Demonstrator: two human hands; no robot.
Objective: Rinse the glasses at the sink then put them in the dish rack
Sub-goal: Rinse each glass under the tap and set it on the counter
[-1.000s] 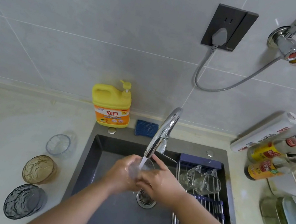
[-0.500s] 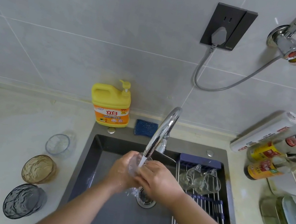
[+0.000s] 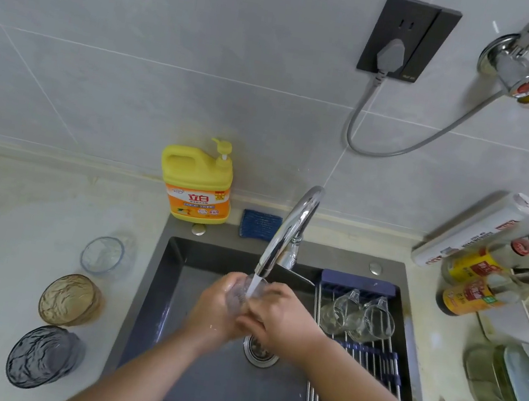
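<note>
1. While water is pouring from the faucet, a clear glass is sitting between both hands over the sink, its mouth tilting up into the stream.
2. The left hand is curling its fingers around the near-left side of that glass and gripping it.
3. The right hand is wrapping bent fingers over the opposite side, and the 2 hands are touching each other under the glass.
4. Just below the hands, the drain is showing on the sink floor.
5. Just right of the right hand, the dish rack is spanning the sink, with a nearer rack glass and a farther rack glass lying on it, touching.
6. Well left of the left hand, 3 more are standing on the counter: a pale blue glass, an amber glass and a grey glass.
7. Beyond the hands, a yellow soap bottle and a blue sponge are sitting by the wall.
</note>
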